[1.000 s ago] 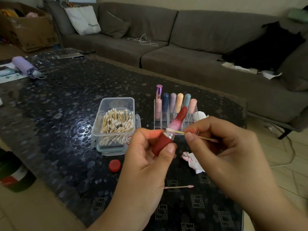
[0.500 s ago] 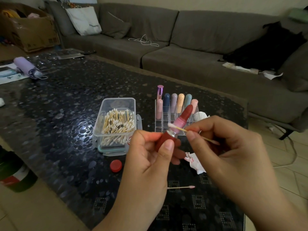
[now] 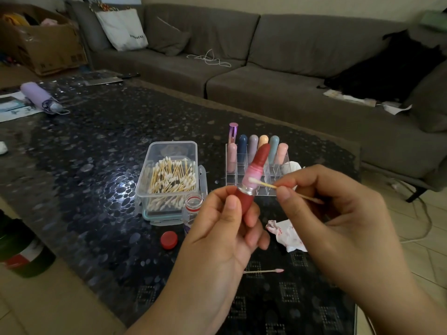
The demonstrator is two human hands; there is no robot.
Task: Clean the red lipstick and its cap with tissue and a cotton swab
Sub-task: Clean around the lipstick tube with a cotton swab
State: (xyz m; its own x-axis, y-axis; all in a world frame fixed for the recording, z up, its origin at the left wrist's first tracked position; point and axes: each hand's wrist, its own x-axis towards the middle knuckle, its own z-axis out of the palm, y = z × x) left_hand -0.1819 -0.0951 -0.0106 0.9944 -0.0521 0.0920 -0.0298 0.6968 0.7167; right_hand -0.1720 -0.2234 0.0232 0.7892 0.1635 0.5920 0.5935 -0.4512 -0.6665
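A person's two bare hands work just above a dark, pebble-patterned tabletop (image 3: 96,165), seen from a head-worn camera looking down. The left hand (image 3: 225,228) grips the red base of an uncapped lipstick (image 3: 254,180), its fingers (image 3: 231,209) and thumb curled round the lower barrel so that the lipstick tilts up and to the right, with a silver collar, a pink inner tube and the red bullet showing above the hand. The right hand (image 3: 338,213) pinches a wooden-stemmed cotton swab (image 3: 263,183) between thumb and forefinger; the swab's white tip touches the pink tube just above the silver collar. On the tabletop behind the hands stands a clear plastic box (image 3: 169,180) full of cotton swabs, and to its right a clear acrylic organiser (image 3: 256,170) holding a row of pastel lipstick tubes upright. A small open bottle (image 3: 193,204) stands just in front of the box, with a round red cap (image 3: 168,240) lying near it. A crumpled tissue (image 3: 287,234) marked with red smears lies between the hands, and a used swab (image 3: 264,271) with a pink tip lies nearer the camera. A folded lilac umbrella (image 3: 40,97) rests at the far left of the tabletop. A grey sofa (image 3: 266,76) runs along the back.
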